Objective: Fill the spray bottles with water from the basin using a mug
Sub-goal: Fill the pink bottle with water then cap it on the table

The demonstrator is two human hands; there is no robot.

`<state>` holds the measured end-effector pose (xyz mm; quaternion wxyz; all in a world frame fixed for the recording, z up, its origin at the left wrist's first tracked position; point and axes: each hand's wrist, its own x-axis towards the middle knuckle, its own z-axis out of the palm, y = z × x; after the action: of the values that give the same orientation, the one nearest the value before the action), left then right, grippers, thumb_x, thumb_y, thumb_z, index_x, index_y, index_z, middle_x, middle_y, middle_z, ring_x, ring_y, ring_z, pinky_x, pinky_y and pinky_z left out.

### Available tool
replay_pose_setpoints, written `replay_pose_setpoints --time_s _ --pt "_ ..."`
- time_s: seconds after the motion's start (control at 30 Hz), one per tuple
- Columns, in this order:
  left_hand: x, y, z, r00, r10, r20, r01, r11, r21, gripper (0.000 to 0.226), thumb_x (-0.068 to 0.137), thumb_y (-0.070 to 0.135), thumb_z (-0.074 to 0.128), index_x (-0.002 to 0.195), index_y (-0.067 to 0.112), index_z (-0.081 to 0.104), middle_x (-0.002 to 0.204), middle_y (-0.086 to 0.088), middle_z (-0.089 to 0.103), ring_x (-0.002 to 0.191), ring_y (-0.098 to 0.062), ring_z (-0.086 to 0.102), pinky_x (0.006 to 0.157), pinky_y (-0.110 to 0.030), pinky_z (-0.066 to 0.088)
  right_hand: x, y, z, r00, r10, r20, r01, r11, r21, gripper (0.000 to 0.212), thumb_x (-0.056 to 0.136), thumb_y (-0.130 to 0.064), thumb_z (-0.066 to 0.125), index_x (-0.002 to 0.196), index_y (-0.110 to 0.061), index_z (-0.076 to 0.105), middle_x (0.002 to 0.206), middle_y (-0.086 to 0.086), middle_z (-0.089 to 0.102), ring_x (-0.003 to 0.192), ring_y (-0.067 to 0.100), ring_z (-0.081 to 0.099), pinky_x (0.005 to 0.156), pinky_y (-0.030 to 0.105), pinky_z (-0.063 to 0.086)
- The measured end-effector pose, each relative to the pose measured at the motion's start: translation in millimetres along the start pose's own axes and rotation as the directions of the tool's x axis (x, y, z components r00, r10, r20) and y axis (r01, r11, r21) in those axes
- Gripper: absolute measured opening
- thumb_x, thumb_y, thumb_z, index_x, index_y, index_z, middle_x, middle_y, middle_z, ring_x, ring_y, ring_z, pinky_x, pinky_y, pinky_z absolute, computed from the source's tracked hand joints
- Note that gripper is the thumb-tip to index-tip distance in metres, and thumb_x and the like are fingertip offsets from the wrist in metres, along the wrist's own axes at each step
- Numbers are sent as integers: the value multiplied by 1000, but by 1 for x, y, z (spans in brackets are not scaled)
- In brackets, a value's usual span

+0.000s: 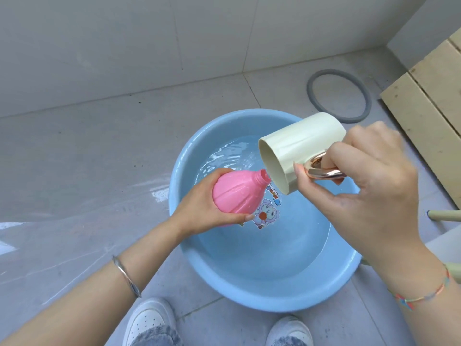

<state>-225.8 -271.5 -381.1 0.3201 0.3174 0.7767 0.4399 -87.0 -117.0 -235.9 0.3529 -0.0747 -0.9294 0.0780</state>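
Bottle (234, 193) in left hand (199, 208), fingers curled round it — base hidden, right hand (374, 186) clamped on mug (299, 146) handle

Grey tiled floor (99, 146) carries blue basin (249, 293), grey ring (336, 72), wooden pallet (429, 113)

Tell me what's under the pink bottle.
The blue basin, holding water, with a cartoon sticker on its bottom. The sticker shows only partly; the pink bottle and the left hand gripping it cover the rest. Whether anything else lies beneath them cannot be seen.
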Motion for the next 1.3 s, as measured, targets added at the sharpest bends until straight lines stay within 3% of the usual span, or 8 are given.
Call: replay_pose_setpoints --time_s 0.27,0.37,0.53,0.7,0.87,1.1,1.2,1.3 --pt "-1 1 -1 1000 -14 1 14 1000 -24 83 48 59 90 119 46 48 111 26 60 99 4 60 87 -29 53 -3 4 1 1000 0 -6 0 1000 -12 35 83 -14 70 57 -5 48 61 4 38 69 17 27 72 27 24" --pt "-3 4 -2 1000 -23 4 23 998 -60 81 47 60 88 117 49 48 110 27 60 98 5 60 85 -26 54 -9 15 -2 982 183 -33 -181 982 59 36 82 -17 71 58 -5 46 62 0 35 67 16 27 64 22 26" --pt "-3 6 -2 999 -53 3 53 994 -101 84 43 64 86 117 50 49 111 25 61 98 4 62 85 -26 54 -37 48 10 834 551 35 -546 812 207 39 79 -15 75 60 -9 41 59 -1 40 60 2 40 58 13 30" --pt "-2 6 -2 999 -52 0 52 992 -117 85 43 63 87 117 47 50 112 23 61 98 3 62 84 -26 55 -76 64 37 827 521 211 -539 842 37 41 76 -10 78 58 -12 41 58 1 42 64 25 41 60 31 30" --pt "-1 4 -2 999 -37 -28 33 991 -130 92 42 61 87 124 45 50 118 23 60 104 4 60 86 -20 50 -98 71 51 829 423 365 -426 901 -78 48 70 -7 82 62 -21 36 59 -6 35 62 21 37 61 35 24" --pt "-1 5 -1 998 -58 -34 53 991 -126 83 41 63 85 115 49 50 112 23 61 98 5 61 83 -20 51 -113 70 66 786 419 454 -424 900 -97 54 71 -13 82 60 -24 30 57 -16 24 60 19 35 61 30 17" --pt "-2 5 -2 998 -56 -31 52 992 -117 83 42 63 85 116 50 50 110 25 61 97 6 61 83 -20 52 -116 70 68 754 494 434 -514 854 -80 54 74 -15 80 57 -25 29 56 -12 30 61 20 36 61 31 22" --pt "-2 6 -2 999 -32 -31 29 994 -109 84 45 59 88 119 45 50 111 24 61 98 5 61 83 -20 51 -115 71 63 672 645 363 -702 711 37 52 78 -15 77 54 -19 30 55 -3 32 58 17 34 55 26 23"
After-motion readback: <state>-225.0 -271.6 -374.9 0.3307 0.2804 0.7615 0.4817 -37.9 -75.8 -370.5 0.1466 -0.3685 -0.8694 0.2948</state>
